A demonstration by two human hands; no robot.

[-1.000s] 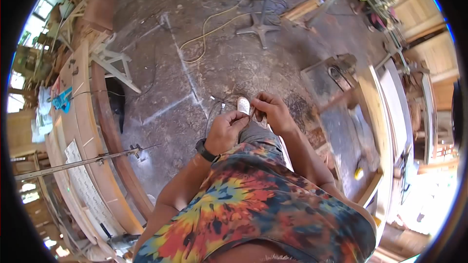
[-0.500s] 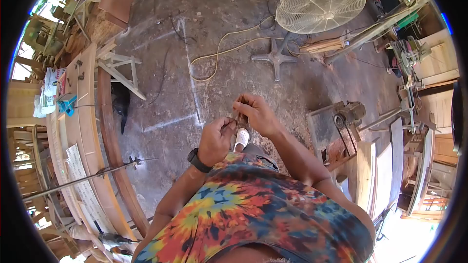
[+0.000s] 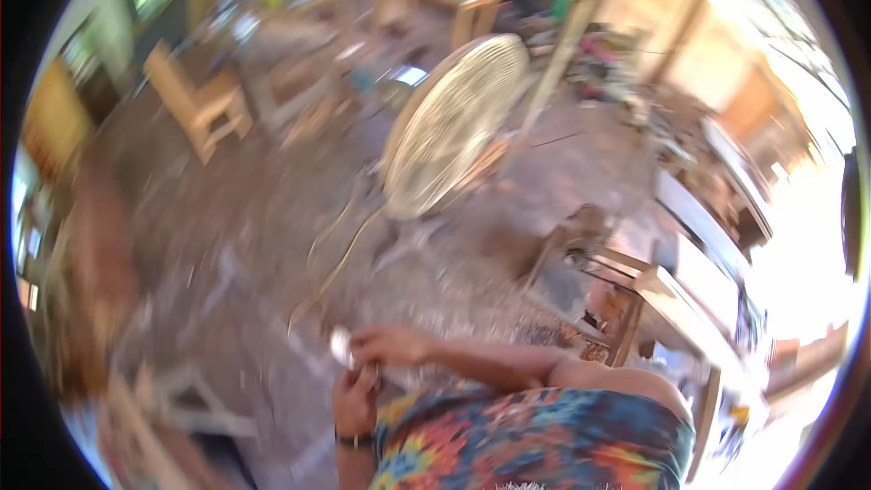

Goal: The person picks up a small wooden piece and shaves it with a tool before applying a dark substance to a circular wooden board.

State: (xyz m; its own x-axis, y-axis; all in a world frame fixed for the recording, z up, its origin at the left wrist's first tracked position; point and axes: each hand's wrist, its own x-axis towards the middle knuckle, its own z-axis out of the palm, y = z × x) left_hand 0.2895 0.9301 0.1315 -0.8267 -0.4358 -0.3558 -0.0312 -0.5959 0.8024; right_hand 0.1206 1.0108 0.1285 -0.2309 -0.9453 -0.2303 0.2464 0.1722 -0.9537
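Both hands are close together in front of my body, low in the view and smeared by motion. My left hand point(image 3: 355, 397) points upward with its fingers closed near the right fingertips. My right hand point(image 3: 392, 346) reaches in from the right, fingers bent in a pinch just above the left one. Whatever lies between the fingertips is too small and blurred to name. Just beyond the right fingers shows a white shoe point(image 3: 341, 346), partly hidden. A dark watch band circles my left wrist.
A large round fan point(image 3: 456, 127) stands ahead on a star-shaped base point(image 3: 410, 243), its yellow cord point(image 3: 340, 268) trailing over the floor. At right are a machine point(image 3: 567, 263) and leaning boards point(image 3: 694, 277). A wooden chair point(image 3: 201, 100) stands far left, a white trestle point(image 3: 195, 404) lower left.
My view has swung up and to the right, showing more of the far workshop. Both hands now appear lower and further left in view, still close together.
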